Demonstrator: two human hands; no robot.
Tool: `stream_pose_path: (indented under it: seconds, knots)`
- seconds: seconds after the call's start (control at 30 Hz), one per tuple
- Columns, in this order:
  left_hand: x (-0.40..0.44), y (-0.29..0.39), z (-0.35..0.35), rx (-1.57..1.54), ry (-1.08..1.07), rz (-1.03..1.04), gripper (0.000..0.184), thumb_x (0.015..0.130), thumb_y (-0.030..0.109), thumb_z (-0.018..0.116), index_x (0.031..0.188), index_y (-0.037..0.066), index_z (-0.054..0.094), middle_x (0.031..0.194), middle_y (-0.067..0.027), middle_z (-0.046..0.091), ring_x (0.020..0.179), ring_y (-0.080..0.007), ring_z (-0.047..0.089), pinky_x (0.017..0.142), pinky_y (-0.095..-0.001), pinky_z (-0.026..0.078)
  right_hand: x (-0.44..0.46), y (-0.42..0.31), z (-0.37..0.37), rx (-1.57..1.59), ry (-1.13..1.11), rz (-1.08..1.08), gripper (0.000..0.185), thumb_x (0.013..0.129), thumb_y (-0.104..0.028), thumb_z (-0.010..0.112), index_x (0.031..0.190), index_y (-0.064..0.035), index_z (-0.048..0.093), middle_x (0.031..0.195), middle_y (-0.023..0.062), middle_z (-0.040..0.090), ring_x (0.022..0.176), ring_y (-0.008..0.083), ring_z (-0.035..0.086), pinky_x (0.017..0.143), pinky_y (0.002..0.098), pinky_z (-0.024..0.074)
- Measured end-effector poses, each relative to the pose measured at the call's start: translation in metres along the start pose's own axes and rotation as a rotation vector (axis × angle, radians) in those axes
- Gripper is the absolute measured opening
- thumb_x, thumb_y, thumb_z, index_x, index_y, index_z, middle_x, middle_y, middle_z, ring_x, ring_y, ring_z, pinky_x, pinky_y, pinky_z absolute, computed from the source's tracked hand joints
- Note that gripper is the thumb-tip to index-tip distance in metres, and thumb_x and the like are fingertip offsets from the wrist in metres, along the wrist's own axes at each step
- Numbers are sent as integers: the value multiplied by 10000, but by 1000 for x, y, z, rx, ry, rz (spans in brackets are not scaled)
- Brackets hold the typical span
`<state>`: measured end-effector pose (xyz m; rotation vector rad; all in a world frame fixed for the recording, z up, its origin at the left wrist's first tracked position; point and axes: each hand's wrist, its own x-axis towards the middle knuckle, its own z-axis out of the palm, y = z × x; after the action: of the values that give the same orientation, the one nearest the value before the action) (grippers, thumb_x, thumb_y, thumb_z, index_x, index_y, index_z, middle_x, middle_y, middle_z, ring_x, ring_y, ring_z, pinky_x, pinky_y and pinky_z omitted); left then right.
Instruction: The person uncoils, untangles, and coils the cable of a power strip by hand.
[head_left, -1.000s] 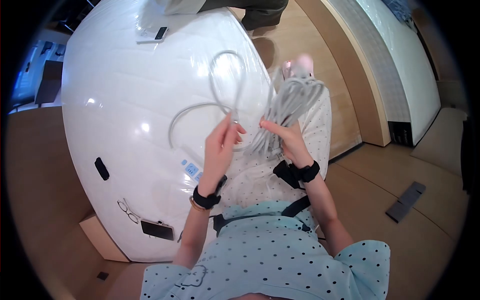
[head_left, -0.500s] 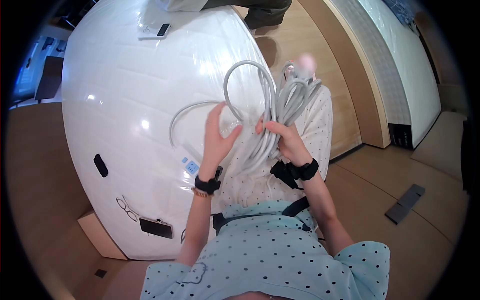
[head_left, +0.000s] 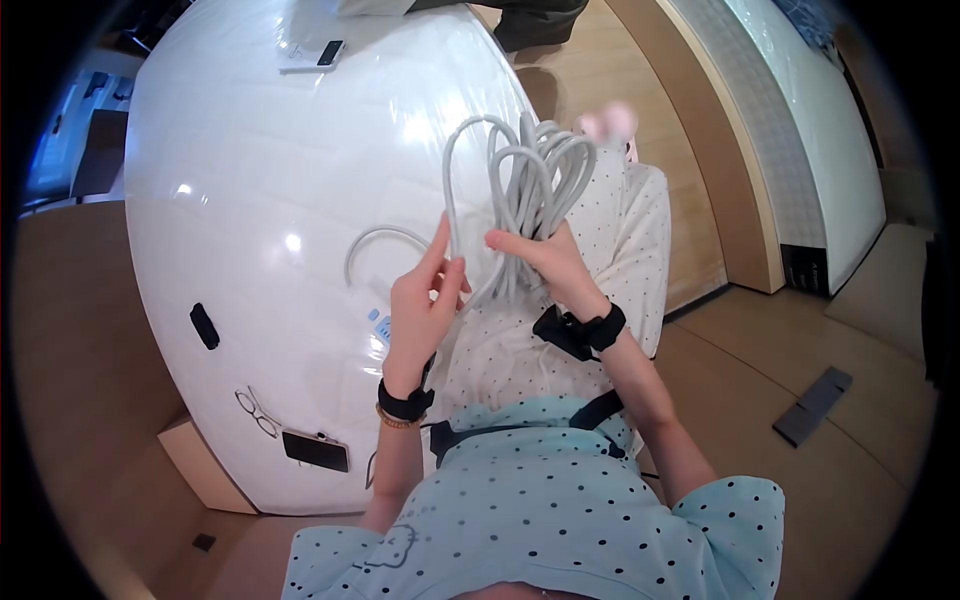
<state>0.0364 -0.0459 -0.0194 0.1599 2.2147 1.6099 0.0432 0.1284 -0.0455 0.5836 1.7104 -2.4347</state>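
A bundle of looped grey cable [head_left: 540,180] stands up from my right hand [head_left: 550,262], whose fingers and thumb are wrapped round its lower part. My left hand [head_left: 425,305] pinches one strand at the left edge of the bundle, index finger pointing up along it. Part of a white power strip with blue sockets [head_left: 383,326] lies on the plastic-covered mattress [head_left: 260,180], mostly hidden behind my left hand. From there a single length of cable curves away over the plastic.
On the mattress lie a phone [head_left: 315,452], eyeglasses [head_left: 258,413], a small black object [head_left: 204,326] and a white device with a dark panel [head_left: 312,57]. Another person's dark trouser leg [head_left: 540,22] is at the far edge. A grey strip [head_left: 812,407] rests on the floor.
The cable bundle has shifted left in my right hand, its loops gathered more upright. My left hand, previously spread, has closed round a strand and moved slightly down.
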Motion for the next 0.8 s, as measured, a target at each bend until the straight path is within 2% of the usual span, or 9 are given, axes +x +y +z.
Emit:
stream_pose_path:
  seconds: [0.1, 0.2, 0.3, 0.4, 0.5, 0.6, 0.63, 0.7, 0.8]
  knots:
    - [1, -8, 1, 221, -26, 159, 421, 889, 93, 524, 1307, 63, 481, 930, -97, 607, 822, -186, 581, 744, -280, 461, -2, 4, 3, -23, -52, 4, 303, 720, -132, 751, 950, -7, 598, 853, 31, 610, 766, 94, 562, 665, 238, 449]
    - [-1, -16, 12, 189, -38, 307, 396, 872, 109, 547, 1262, 50, 521, 1220, -134, 492, 1116, -272, 452, 921, -345, 385, -5, 2, 4, 17, -104, 31, 291, 732, -134, 739, 955, -10, 600, 876, 41, 624, 790, 105, 582, 694, 242, 461]
    - [1, -17, 19, 162, -76, 327, 390, 873, 133, 545, 1254, 50, 532, 1342, -128, 382, 1222, -298, 338, 1009, -372, 299, -3, 9, -1, 75, -149, 90, 274, 742, -120, 721, 963, -10, 603, 890, 47, 633, 807, 116, 596, 733, 250, 465]
    - [2, -18, 20, 292, -99, 393, 394, 875, 148, 537, 1253, 36, 530, 1363, -143, 364, 1231, -300, 342, 1031, -376, 275, -3, 14, -5, 197, -129, 179, 249, 747, -97, 700, 958, -7, 605, 885, 54, 636, 818, 121, 600, 753, 252, 460]
    - [4, -23, 13, 223, -144, 322, 363, 937, 205, 453, 1236, 19, 538, 1400, -99, 339, 1265, -260, 314, 1050, -362, 257, -5, 26, -9, 233, -63, 240, 221, 746, -79, 678, 940, -1, 605, 850, 64, 637, 820, 127, 601, 753, 250, 456]
    - [1, -27, -6, -37, -40, 87, 385, 949, 245, 438, 1229, -4, 527, 1374, -101, 378, 1246, -272, 341, 1046, -353, 264, -7, 33, -13, 254, -88, 267, 190, 749, -81, 655, 911, 3, 603, 805, 72, 634, 799, 132, 598, 734, 249, 457]
    - [1, -39, -18, 172, 60, 130, 473, 927, 301, 492, 1272, -20, 450, 1337, -139, 417, 1253, -265, 348, 1009, -353, 313, -7, 33, -14, 254, -90, 259, 177, 751, -83, 647, 899, 3, 601, 792, 75, 633, 787, 135, 597, 729, 250, 456]
    - [-10, -83, -44, 501, 343, -72, 697, 835, 405, 610, 1325, -14, 345, 1293, -185, 439, 1253, -261, 363, 965, -376, 362, -6, 32, -17, 238, -105, 248, 175, 749, -95, 636, 888, 4, 598, 789, 83, 630, 778, 149, 594, 740, 262, 456]
    - [-34, -118, -50, 1035, 591, -487, 839, 708, 390, 730, 1317, -24, 326, 1140, -220, 510, 1101, -334, 497, 912, -392, 414, -3, 34, -19, 218, -139, 255, 195, 744, -117, 630, 889, 7, 591, 805, 91, 627, 784, 168, 588, 769, 284, 455]
